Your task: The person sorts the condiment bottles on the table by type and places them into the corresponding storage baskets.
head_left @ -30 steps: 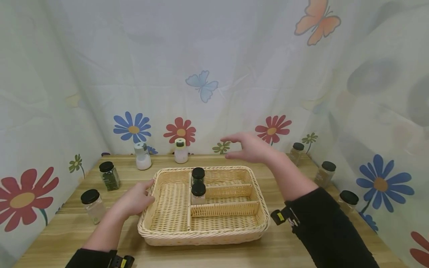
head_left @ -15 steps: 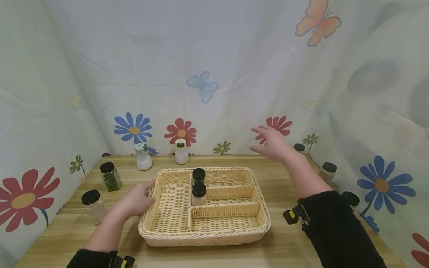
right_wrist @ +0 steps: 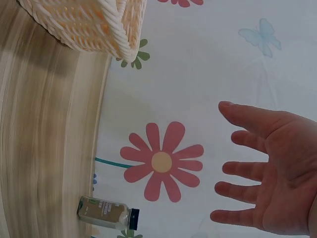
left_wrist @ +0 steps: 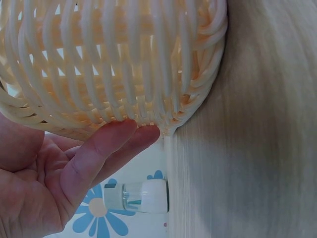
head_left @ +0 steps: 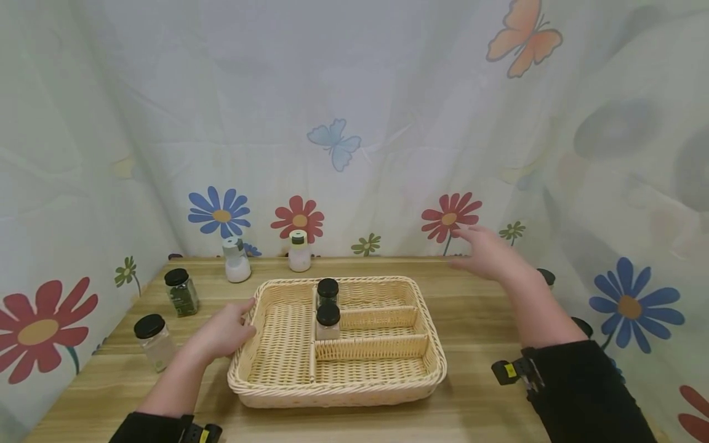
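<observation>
A shallow wicker basket [head_left: 338,394] with woven dividers sits mid-table. My left hand [head_left: 224,329] holds its left rim; in the left wrist view two fingers [left_wrist: 101,153] lie against the outer wall and the rim partly hides the rest. Two black-lidded spice jars stand one behind the other in the basket, a nearer jar [head_left: 328,323] and a farther jar [head_left: 327,289]. My right hand [head_left: 490,255] is in the air beyond the basket's right side, fingers spread and holding nothing. Nearest it in the right wrist view is a labelled spice jar [right_wrist: 104,213] with a black lid.
Two white-based shakers, a left shaker [head_left: 237,261] and a right shaker [head_left: 299,252], stand at the back. On the left are a green-filled jar [head_left: 183,295] and a pale jar [head_left: 156,344]. Right-side jars, one lid [head_left: 547,277] showing, are partly behind my right arm. A floral curtain [head_left: 354,80] surrounds the table.
My right hand has moved rightward from behind the basket, dropping slightly at the end, and its arm now covers more of the right-side jars. The left hand and basket have stayed put.
</observation>
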A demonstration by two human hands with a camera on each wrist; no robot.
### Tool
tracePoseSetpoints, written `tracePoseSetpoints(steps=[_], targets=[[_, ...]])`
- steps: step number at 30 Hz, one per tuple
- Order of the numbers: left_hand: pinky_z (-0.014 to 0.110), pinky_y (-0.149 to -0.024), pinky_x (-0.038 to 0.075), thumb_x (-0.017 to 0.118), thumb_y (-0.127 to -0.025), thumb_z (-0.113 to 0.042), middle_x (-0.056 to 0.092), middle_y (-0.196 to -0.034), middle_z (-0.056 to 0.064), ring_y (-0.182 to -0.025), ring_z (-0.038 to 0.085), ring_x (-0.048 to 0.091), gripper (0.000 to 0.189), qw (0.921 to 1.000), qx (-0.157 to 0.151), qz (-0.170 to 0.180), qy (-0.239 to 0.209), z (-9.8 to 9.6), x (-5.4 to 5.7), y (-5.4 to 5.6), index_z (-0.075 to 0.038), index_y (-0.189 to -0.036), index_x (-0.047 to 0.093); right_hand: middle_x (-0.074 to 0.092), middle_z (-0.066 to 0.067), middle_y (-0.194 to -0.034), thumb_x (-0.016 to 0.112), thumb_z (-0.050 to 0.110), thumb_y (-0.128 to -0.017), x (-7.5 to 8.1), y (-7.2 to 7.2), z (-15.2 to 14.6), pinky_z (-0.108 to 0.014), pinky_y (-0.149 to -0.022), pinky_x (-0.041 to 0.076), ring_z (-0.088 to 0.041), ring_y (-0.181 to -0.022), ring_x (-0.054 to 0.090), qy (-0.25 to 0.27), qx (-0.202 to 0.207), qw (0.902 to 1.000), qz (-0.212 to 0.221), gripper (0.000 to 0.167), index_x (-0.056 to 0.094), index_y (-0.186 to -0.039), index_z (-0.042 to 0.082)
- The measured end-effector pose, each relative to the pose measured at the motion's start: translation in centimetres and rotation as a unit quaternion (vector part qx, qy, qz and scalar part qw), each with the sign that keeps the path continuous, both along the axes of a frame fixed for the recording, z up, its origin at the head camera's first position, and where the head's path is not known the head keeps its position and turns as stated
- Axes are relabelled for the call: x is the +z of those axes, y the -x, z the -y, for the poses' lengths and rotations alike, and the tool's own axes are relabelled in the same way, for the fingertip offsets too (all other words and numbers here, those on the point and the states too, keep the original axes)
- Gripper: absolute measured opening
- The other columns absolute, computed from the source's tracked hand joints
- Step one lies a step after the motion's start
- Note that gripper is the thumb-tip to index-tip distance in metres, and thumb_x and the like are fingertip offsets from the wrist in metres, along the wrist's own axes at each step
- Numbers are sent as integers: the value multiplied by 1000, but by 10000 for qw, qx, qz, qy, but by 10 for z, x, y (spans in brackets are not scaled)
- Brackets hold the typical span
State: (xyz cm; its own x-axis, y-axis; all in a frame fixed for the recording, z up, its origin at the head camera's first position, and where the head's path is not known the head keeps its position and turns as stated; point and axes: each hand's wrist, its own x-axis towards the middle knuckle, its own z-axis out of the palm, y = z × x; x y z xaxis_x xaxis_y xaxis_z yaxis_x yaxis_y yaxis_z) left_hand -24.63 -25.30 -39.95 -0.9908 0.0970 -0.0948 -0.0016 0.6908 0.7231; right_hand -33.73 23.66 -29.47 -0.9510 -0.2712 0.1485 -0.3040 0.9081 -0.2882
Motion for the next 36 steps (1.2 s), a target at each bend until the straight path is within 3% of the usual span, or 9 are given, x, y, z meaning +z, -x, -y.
tracePoseSetpoints(steps=[8, 11, 20, 24, 29, 36], targets=[[35, -50, 54, 55, -89, 0, 64, -111, 24, -52, 18, 59, 71, 10000, -2, 4, -8, 0, -1, 0, 10, -155, 30, 44, -34, -145, 80, 35, -86, 1, -19, -22, -68, -103, 40, -52, -128, 46, -241, -21, 9992, 309, 84, 44, -149, -6], [35, -50, 54, 55, -89, 1, 63, -113, 25, -52, 17, 59, 71, 10000, -2, -18, 10, 0, -1, 0, 10, -155, 30, 49, -35, -142, 81, 35, -86, -2, -24, -32, -68, -103, 39, -55, -131, 43, -251, -92, 9990, 352, 83, 45, -147, -8], [36, -51, 55, 54, -88, 1, 64, -109, 24, -54, 18, 60, 72, 10000, -4, 7, -28, 1, 0, 0, 10, -155, 28, 44, -39, -142, 76, 38, -88, -6, -38, -59, -70, -103, 37, -59, -130, 39, -213, -479, 9969, 584, 82, 45, -145, -12], [36, -51, 56, 54, -89, 0, 65, -106, 23, -53, 18, 61, 72, 10000, 21, 34, -49, 2, 0, -1, 9, -155, 28, 48, -40, -137, 77, 39, -87, -10, -43, -75, -69, -97, 43, -59, -124, 44, -387, -667, 9947, 676, 80, 49, -139, -15], [36, -50, 56, 54, -90, 0, 66, -99, 19, -54, 19, 62, 72, 9999, 42, 79, -105, 2, 1, -1, 9, -156, 27, 57, -37, -125, 78, 41, -85, -16, -46, -96, -62, -83, 52, -54, -109, 56, -539, -626, 9927, 879, 75, 55, -130, -15], [37, -51, 57, 54, -90, -1, 66, -95, 17, -56, 19, 64, 73, 9998, 41, 115, -141, 3, 5, 1, 8, -157, 26, 56, -37, -129, 77, 44, -85, -22, -51, -121, -64, -83, 51, -58, -114, 53, -822, -645, 9867, 1248, 75, 57, -130, -13]])
